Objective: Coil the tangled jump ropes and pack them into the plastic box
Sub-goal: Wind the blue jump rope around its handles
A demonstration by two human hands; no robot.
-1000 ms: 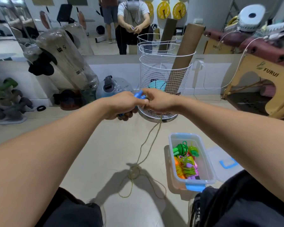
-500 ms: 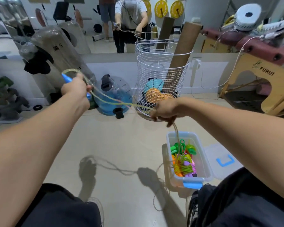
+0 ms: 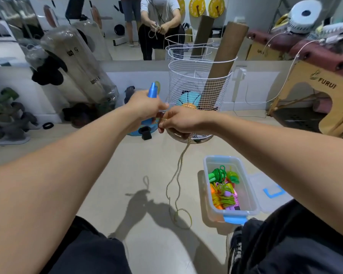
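L hand (image 3: pixel 145 107) grips blue handle (image 3: pixel 152 91) (upright) — R hand (image 3: pixel 180 119) pinches rope (image 3: pixel 178 175).

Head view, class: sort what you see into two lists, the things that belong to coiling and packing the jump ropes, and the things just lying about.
Part of the job:
- left hand gripping the blue handle
- right hand pinching the yellow-green rope
- plastic box holding coiled ropes
- box lid beside it

Just lying about:
- wire basket
- cardboard tube
- wooden stool
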